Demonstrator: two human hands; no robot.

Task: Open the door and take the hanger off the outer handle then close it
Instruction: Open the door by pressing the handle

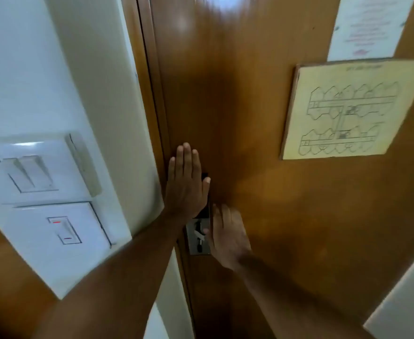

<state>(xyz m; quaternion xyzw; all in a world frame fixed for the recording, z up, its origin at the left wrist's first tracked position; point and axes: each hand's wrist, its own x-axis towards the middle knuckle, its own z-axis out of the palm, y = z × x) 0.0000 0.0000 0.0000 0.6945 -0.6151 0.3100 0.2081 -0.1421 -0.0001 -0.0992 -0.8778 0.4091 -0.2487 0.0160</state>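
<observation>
We see one wooden door (250,143), shut against its frame. Two papers on it: floor plan (352,108), notice (369,25). Two switch plates (47,192) on the wall. Left hand (187,184) spread flat on the door edge. Right hand (228,238) open, blurred, beside the metal lock plate (195,241). Hanger not visible.

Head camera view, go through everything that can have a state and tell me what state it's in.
door: shut against its frame
left hand: open, flat on the door
right hand: open, blurred, beside the lock plate
floor plan sign: fixed on the door, tilted
hanger: not in view
</observation>
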